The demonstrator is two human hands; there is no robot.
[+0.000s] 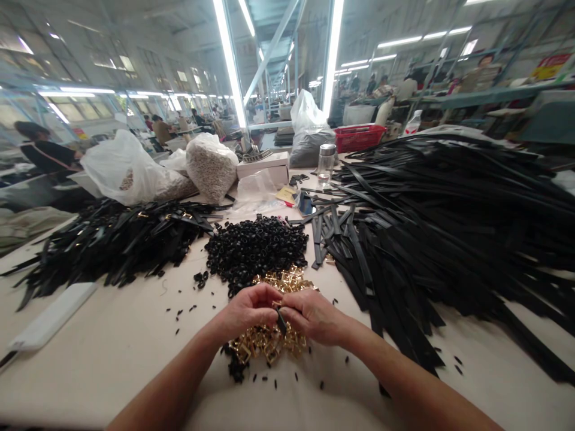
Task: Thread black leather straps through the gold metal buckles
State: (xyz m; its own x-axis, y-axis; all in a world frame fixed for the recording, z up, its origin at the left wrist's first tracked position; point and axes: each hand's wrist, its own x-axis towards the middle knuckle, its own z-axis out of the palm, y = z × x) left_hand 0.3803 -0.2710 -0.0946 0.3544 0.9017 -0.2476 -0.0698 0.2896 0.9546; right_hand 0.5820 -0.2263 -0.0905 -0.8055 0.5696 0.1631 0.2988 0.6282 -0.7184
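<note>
Above a heap of gold-coloured buckles (251, 347), my two hands meet with fingers closed at a short black strap (281, 322). My left hand (251, 308) pinches from the left side, thumb and forefinger at the strap. From the right, my right hand (314, 314) grips the same strap, its fingers curled. A glint of gold shows between the fingertips, probably a buckle, mostly hidden by the fingers. Just beyond the hands lies a mound of small black loops (258, 245).
Long black straps (440, 209) are piled at right; straps with gold fittings (121, 239) lie at left. A white power bank-like slab (54, 317) rests front left. Behind stand filled plastic bags (211, 164), a glass jar (326, 164) and a red basket (359, 139). People work farther off.
</note>
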